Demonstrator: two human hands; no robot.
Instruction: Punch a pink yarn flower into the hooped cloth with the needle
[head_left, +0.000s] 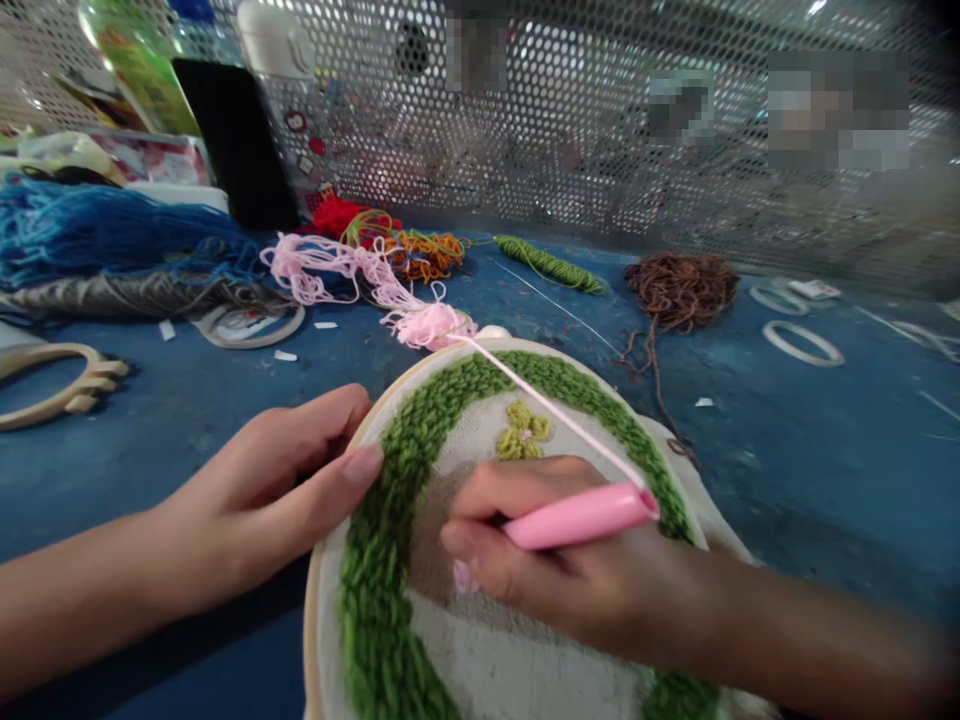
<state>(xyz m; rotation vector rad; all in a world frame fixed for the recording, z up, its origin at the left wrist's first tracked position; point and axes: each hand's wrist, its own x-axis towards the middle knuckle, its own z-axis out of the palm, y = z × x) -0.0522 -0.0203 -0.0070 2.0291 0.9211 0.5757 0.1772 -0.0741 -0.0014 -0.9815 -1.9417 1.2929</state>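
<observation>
My left hand (289, 490) grips the embroidery hoop (312, 620) at the surface (825, 450), my right hand (555, 570) the pink punch needle (581, 515); green border (382, 530) and yellow flower (517, 442) look done, pink stitches (464, 576) barely begun.

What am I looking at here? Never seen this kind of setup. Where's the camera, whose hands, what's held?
No machine here: these are a person's bare hands. There is one picture, taken by a camera worn on the head, looking forward and down.

The left hand grips the edge of an embroidery hoop, thumb on top. The right hand holds a pink pen-like tool over the fabric; a pink strand runs from its back end toward a pink yarn bundle. The fabric bears a thick green stitched band and a small yellow-green flower.

Also on the blue table are blue yarn, brown yarn and a wooden ring.
</observation>
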